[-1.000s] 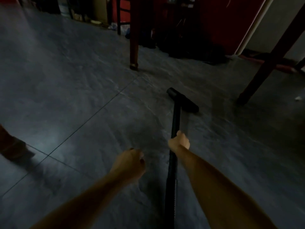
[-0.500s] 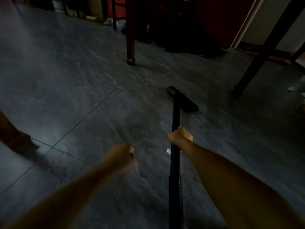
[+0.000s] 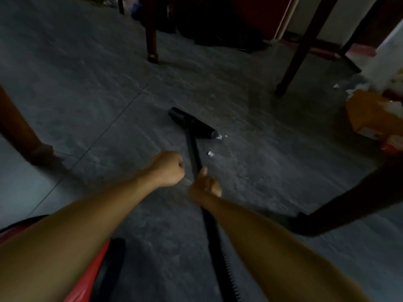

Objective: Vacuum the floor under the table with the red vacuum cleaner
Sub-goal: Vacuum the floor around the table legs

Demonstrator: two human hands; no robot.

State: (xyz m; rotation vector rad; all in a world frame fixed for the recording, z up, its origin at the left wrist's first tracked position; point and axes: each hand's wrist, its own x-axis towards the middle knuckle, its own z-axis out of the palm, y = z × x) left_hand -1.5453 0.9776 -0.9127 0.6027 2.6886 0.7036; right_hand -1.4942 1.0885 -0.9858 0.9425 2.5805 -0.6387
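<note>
Starting nearest the camera, the red vacuum cleaner body (image 3: 87,282) is cut off by the lower edge and largely hidden behind the left forearm. Beside it the ribbed hose (image 3: 224,267) is seen joining the black wand (image 3: 193,149), which is gripped by the right hand (image 3: 205,188), thumb laid along it. The left hand (image 3: 169,168) is closed in a fist just left of the wand, holding nothing visible. Beyond, the floor nozzle (image 3: 192,126) rests on the grey tiles (image 3: 87,83), white scraps (image 3: 210,153) just right of the wand. Farther off, dim table legs (image 3: 302,46) are seen cropped at the top.
</note>
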